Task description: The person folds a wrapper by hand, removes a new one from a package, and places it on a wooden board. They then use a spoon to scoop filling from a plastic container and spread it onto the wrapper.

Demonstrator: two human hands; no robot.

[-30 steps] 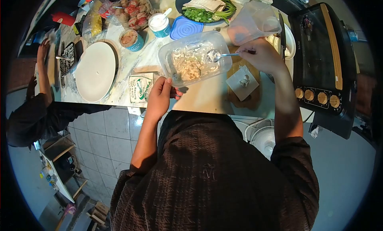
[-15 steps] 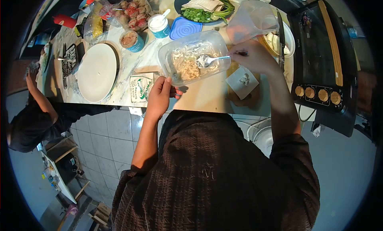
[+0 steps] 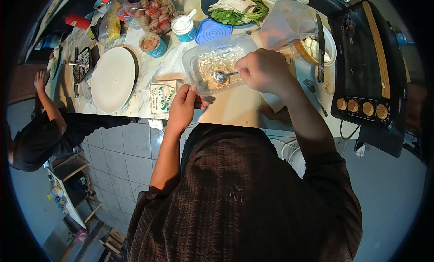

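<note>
A clear plastic container [image 3: 191, 58] with a pale brown minced mixture [image 3: 209, 79] stands on the worktop in front of me. My left hand [image 3: 183, 106] grips its near left corner between thumb and fingers. Closed round the handle of a metal spoon [image 3: 220, 76], my right hand [image 3: 262, 71] is over the container's right side. The spoon's bowl rests in the mixture. Beneath my right wrist lies a white square wrapper [image 3: 273, 100], mostly covered by the hand and forearm. Left of my left hand is a white packet with green print [image 3: 160, 98].
A white plate [image 3: 113, 81] lies left, near two blue-labelled tubs [image 3: 153, 46] and a blue lid [image 3: 213, 31]. On the right are a fork [image 3: 315, 92], a knife [image 3: 321, 49], a bowl [image 3: 332, 45] and a toaster oven [image 3: 361, 58]. Another person's hand [image 3: 40, 80] shows far left.
My right hand has moved left over the container, lowering the spoon's bowl into the mixture. The wrapper is now mostly covered, and a fork has come into view. My left hand keeps its grip.
</note>
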